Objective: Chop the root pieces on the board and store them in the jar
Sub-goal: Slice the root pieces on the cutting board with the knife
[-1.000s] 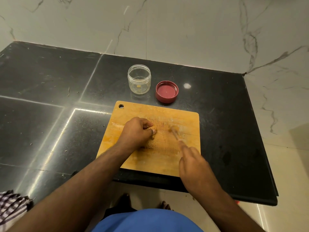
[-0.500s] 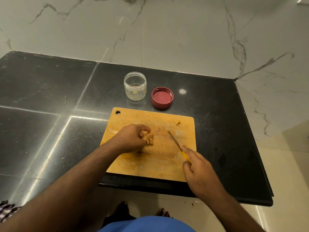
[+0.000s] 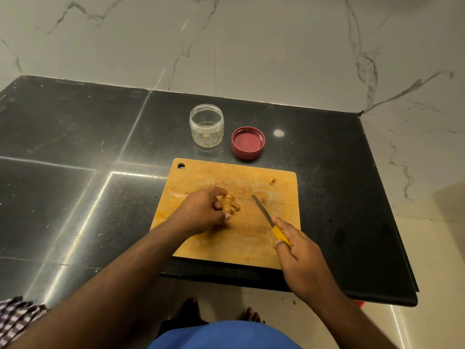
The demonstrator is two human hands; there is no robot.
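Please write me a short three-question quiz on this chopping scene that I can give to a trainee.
1. True or false: the red lid is screwed onto the jar.
2. Which hand holds the yellow-handled knife? A) left hand B) right hand
3. Fill in: the left hand holds a clump of root pieces on the wooden ____.

Key: 1. False; it lies beside the jar on the counter. 2. B, the right hand. 3. Board.
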